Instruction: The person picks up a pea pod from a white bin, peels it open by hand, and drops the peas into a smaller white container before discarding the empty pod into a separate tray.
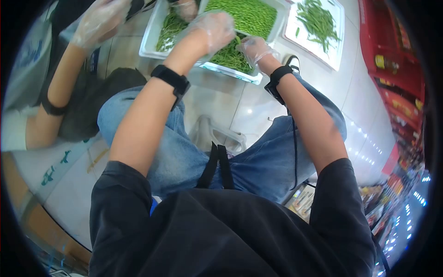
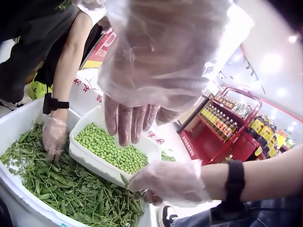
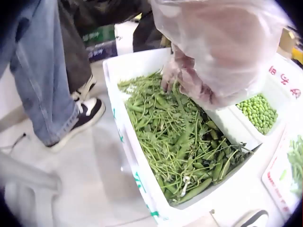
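Note:
Both of my hands wear clear plastic gloves and are over a white foam box of green pea pods and stems. My left hand hangs with relaxed fingers above the shelled peas in the left wrist view, holding nothing visible. Those peas lie in a smaller white tub at the box's side. My right hand, at the near right corner of the box, pinches a green pea pod at its fingertips. The glove hides part of its fingers in the right wrist view.
Another person's gloved hand reaches into the pods on the left. A white tray with green pods lies on the floor to the right. Red store shelves stand beyond it. A grey plastic stool is between my legs.

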